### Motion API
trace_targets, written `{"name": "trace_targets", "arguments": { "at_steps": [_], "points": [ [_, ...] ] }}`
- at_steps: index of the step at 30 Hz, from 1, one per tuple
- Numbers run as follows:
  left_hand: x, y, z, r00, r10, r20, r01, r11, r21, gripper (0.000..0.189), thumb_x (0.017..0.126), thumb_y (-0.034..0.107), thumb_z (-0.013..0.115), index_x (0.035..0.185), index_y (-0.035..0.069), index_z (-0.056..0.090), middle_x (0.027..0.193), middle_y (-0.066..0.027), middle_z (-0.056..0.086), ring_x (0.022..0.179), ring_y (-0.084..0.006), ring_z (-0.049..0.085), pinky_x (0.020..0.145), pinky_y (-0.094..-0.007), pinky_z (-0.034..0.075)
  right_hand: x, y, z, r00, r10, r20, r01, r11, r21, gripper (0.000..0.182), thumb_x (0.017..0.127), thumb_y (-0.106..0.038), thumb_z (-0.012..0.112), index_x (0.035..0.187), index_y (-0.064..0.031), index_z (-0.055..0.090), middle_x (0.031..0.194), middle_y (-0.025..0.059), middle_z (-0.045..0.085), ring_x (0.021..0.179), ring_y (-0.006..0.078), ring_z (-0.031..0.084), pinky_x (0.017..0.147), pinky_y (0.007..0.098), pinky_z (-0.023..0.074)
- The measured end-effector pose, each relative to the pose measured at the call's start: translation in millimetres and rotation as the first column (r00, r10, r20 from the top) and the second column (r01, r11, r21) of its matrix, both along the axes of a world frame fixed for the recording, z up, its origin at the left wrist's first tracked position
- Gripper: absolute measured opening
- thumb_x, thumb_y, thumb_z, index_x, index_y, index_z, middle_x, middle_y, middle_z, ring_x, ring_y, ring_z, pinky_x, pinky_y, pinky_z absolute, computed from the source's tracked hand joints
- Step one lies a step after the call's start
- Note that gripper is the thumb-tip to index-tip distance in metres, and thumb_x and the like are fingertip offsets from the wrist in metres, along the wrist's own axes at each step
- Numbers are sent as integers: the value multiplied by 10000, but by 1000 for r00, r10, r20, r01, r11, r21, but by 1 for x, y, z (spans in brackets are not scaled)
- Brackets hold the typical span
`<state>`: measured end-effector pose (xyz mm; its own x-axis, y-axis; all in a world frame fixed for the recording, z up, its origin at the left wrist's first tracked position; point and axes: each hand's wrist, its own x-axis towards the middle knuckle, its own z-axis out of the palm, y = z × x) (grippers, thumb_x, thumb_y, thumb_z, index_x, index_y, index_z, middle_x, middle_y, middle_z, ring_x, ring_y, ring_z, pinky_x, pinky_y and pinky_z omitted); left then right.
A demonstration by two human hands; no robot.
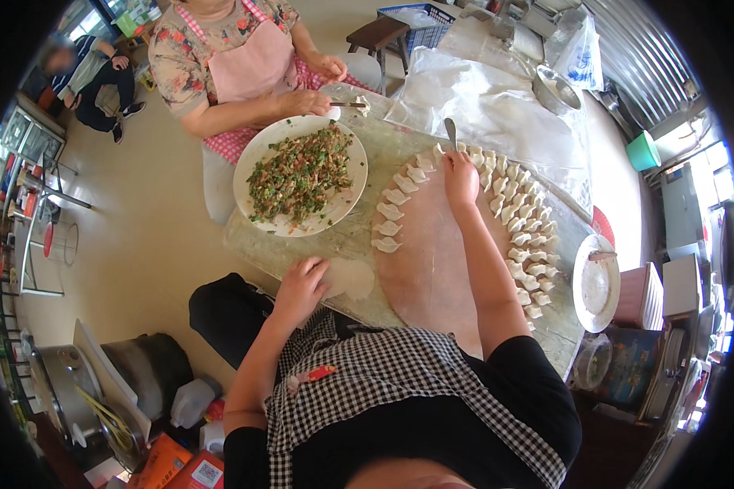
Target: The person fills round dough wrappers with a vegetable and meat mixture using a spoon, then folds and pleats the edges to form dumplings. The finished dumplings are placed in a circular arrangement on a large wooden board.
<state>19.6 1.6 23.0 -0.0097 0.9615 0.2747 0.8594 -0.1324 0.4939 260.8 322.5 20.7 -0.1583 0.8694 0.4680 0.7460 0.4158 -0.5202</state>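
Observation:
My right hand (460,174) is closed around a small flat metal spreader (450,129), whose blade points away from me. It is over the far edge of a round board (428,263), right beside a folded dumpling (438,153). Several dumplings (391,212) line the board's left edge, and rows of them (517,208) curve down its right side. At the table's near edge, the fingers of my left hand (303,284) touch the side of some thin round dough wrappers (350,279). Its thumb is hidden. A large white plate (336,227) holds chopped meat and green filling (300,174).
Across the table, a person in a pink apron (251,67) holds a thin utensil (347,104) and something white. Clear plastic sheeting (465,91) covers the far right, with a metal bowl (555,90) there. A white plate (594,299) overhangs the right edge. Another person (95,79) sits far left.

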Motion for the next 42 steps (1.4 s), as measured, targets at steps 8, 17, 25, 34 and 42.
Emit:
{"name": "trace_targets", "arguments": {
  "at_steps": [8, 17, 25, 34, 42],
  "points": [
    [-7, 7, -15, 975, 47, 218, -40, 999, -35, 172, 725, 72, 695, 856, 40, 590, 790, -115, 560, 782, -311, 566, 678, -403, 451, -18, -40, 38, 998, 54, -25, -54, 999, -4, 304, 912, -124, 528, 1214, -95, 542, 966, 170, 658, 817, 367, 637, 685, 468, 501],
    [2, 16, 9, -416, 156, 896, -201, 945, -258, 297, 791, -9, 437, 1083, -39, 481, 1021, -161, 599, 891, -279, 625, 824, -366, 533, -83, -161, 79, 728, 561, 394, -580, 811, -84, 269, 799, -11, 548, 1052, -87, 600, 992, 81, 560, 693, 291, 640, 573, 388, 528],
    [-8, 40, 23, -465, -104, 879, -413, 904, -112, 374, 929, 121, 412, 1284, 8, 444, 1290, -113, 524, 1173, -226, 524, 1007, -362, 429, -119, -186, 63, 598, 697, 395, -660, 708, -252, 329, 789, 18, 504, 1101, -75, 548, 1001, 135, 521, 721, 326, 642, 593, 422, 529],
    [-24, 39, 18, -439, -178, 880, -517, 852, -86, 456, 1014, 321, 300, 1368, 50, 394, 1375, -71, 467, 1264, -199, 437, 1077, -387, 334, -117, -193, 71, 699, 633, 331, -595, 773, -222, 370, 803, 3, 490, 1162, -67, 544, 1009, 136, 511, 732, 349, 629, 624, 456, 514],
    [-15, 25, 41, -546, -188, 817, -453, 886, -99, 390, 1010, 334, 353, 1241, 47, 481, 1222, -56, 565, 1164, -192, 514, 1032, -354, 374, -121, -220, 61, 539, 771, 340, -748, 623, -227, 272, 796, -13, 521, 1064, -62, 541, 1004, 147, 513, 721, 328, 632, 604, 436, 524]
  ]
}}
